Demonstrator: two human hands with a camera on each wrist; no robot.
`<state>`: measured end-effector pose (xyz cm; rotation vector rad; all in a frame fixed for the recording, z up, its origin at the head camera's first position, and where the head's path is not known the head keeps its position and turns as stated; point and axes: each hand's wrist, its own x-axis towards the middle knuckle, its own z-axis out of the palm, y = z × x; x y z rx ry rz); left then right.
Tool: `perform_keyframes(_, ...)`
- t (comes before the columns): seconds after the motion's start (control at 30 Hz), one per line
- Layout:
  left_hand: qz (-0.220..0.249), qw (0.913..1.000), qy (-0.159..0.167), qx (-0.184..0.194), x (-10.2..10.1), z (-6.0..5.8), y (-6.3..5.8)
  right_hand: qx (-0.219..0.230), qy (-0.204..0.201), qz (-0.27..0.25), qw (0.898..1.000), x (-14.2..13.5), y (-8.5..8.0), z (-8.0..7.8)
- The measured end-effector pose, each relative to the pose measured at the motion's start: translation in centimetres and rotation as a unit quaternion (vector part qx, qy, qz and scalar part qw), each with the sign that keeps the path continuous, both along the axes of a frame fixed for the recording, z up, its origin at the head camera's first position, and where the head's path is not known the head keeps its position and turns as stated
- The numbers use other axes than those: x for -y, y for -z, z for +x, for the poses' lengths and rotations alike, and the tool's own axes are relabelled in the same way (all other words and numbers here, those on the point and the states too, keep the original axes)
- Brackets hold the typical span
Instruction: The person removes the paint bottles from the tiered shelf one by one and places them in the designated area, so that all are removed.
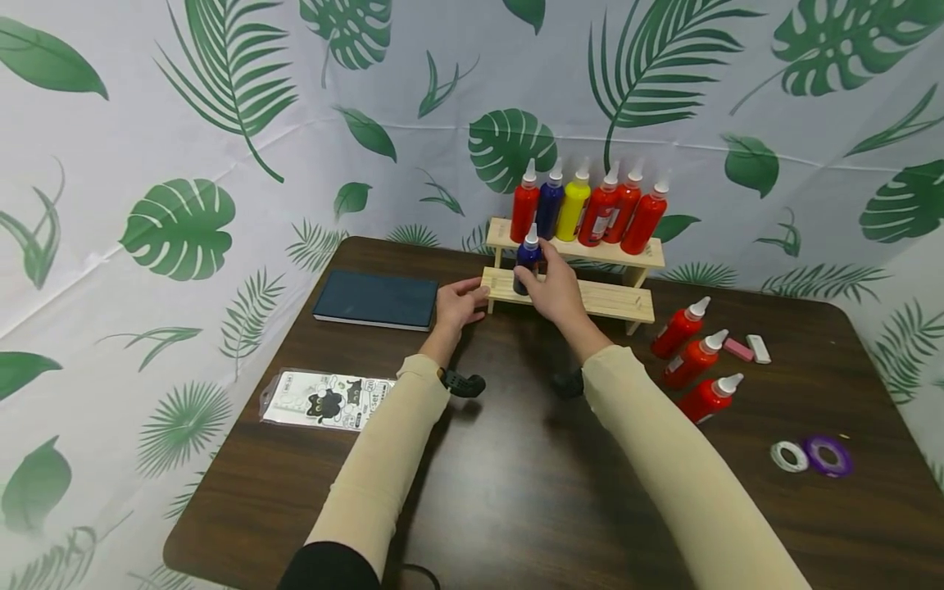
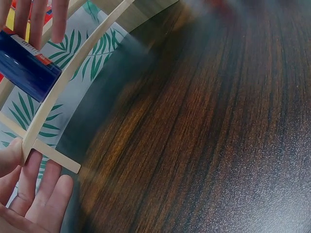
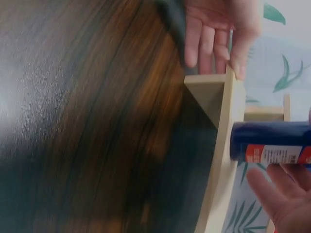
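Note:
My right hand (image 1: 558, 288) grips a dark blue squeeze bottle (image 1: 528, 256) with a white nozzle. The bottle is upright, its base at the left part of the lower step of a two-step wooden rack (image 1: 615, 301). At that step's left end my left hand (image 1: 457, 305) pinches the board, thumb above and fingers below, as the left wrist view shows. On the upper step stand several red bottles (image 1: 524, 210), another blue bottle (image 1: 549, 208) and a yellow bottle (image 1: 573, 210). In the right wrist view the held bottle (image 3: 267, 138) shows a red and white label.
Three red bottles (image 1: 689, 363) stand right of the rack, near a pink block (image 1: 738, 349) and a white block (image 1: 758, 348). Tape rolls (image 1: 828, 469) lie at the right. A dark notebook (image 1: 376, 300) and a cat-print packet (image 1: 324, 401) lie at the left.

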<state>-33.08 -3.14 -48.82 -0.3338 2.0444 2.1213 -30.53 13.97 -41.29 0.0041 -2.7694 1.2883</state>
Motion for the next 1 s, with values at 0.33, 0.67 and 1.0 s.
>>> perform_keyframes(0.33, 0.001, 1.0000, -0.003, -0.008, 0.0, 0.0, 0.0, -0.033, 0.029, -0.033, 0.998, -0.5, 0.6, 1.6)
perform_keyframes(0.67, -0.004, 0.9999, -0.005, -0.013, -0.3, 0.2, 0.2, -0.064, 0.087, -0.090, 0.990, -6.0, 1.7, 7.9)
perform_keyframes(1.0, 0.006, 0.9998, -0.013, -0.015, -0.4, 0.1, 0.3, -0.049, 0.200, -0.042, 0.978, -10.8, 3.8, 11.6)
